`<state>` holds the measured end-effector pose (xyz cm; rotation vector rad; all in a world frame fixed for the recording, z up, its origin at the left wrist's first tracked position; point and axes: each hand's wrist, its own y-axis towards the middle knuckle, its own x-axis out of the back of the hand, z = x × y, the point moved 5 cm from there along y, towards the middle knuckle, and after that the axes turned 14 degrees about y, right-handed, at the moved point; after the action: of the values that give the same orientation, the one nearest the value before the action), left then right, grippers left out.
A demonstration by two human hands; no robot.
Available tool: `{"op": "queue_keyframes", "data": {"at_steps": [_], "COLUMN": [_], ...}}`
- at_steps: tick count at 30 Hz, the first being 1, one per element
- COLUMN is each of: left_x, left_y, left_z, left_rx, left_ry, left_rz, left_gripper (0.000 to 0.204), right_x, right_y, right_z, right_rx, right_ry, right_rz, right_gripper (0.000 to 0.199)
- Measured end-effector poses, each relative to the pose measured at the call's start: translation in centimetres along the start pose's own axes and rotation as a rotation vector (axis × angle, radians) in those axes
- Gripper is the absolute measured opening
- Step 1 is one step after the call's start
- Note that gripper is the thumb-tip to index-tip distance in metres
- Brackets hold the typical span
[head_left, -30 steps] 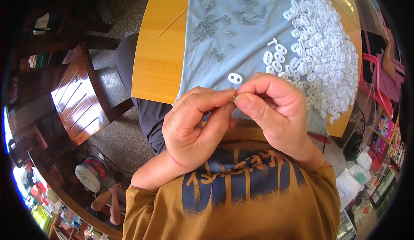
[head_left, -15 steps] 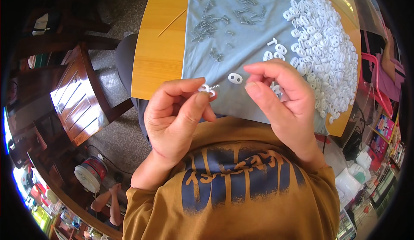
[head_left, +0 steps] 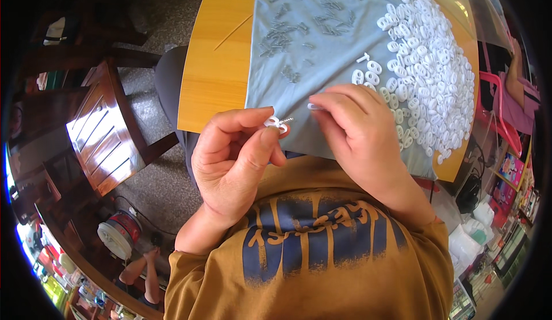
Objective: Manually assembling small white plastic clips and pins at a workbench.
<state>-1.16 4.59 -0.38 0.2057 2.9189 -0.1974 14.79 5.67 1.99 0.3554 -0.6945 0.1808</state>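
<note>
My left hand (head_left: 230, 156) pinches a small white plastic part (head_left: 274, 122) between thumb and forefinger. A thin metal spring (head_left: 287, 119) sticks out of that part to the right. To its right, my right hand (head_left: 362, 130) reaches down with thumb and fingertips closed on a white oval two-hole piece (head_left: 312, 107); only its left end shows. The two hands are apart. Beyond them several loose oval pieces (head_left: 372, 77) and a white T-shaped part (head_left: 363, 58) lie on the grey-blue cloth (head_left: 333, 50). Loose springs (head_left: 279, 35) lie in clusters farther left.
A large heap of white oval pieces (head_left: 434, 73) covers the right side of the table. On the bare wood (head_left: 210, 84) at left lies a thin stick (head_left: 233, 32). A wooden chair (head_left: 109, 127) stands left, near a white bucket (head_left: 119, 234). Another person's arms (head_left: 150, 277) show lower left.
My right hand has moved left and down, and its open fingers have closed on the oval piece lying on the cloth. My left hand holds its part almost in place.
</note>
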Motion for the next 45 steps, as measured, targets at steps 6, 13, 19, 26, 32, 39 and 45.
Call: {"op": "queue_keyframes", "data": {"at_steps": [6, 13, 19, 26, 32, 39, 45], "left_x": [-0.7, -1.6, -2.0, -2.1, -2.2, -2.2, -2.2], "left_y": [0.2, 0.6, 0.6, 0.7, 0.6, 0.4, 0.2], "left_z": [-0.1, 0.1, 0.2, 0.4, 0.2, 0.2, 0.3], "left_rx": [0.064, 0.048, 0.098, 0.038, 0.055, 0.074, 0.115], "left_ry": [-0.123, -0.213, -0.188, -0.261, -0.259, -0.285, -0.202], "left_rz": [0.054, 0.040, -0.037, 0.094, 0.045, 0.058, 0.053], "left_gripper": [0.021, 0.020, 0.020, 0.018, 0.018, 0.018, 0.017], "right_x": [0.8, 0.2, -0.1, -0.5, -0.3, 0.0, 0.9], "right_y": [0.5, -0.1, -0.5, -0.7, -0.7, -0.9, -0.8], "right_z": [1.1, 0.7, 0.4, -0.1, 0.2, -0.3, -0.1], "right_rx": [-0.155, -0.311, -0.446, -0.607, -0.450, -0.389, -0.392], "right_ry": [0.555, 0.970, 1.253, 1.512, 1.414, 1.287, 1.135], "right_rz": [-0.010, 0.074, 0.042, 0.052, 0.055, 0.008, 0.012], "right_gripper": [0.015, 0.017, 0.023, 0.024, 0.022, 0.022, 0.024]}}
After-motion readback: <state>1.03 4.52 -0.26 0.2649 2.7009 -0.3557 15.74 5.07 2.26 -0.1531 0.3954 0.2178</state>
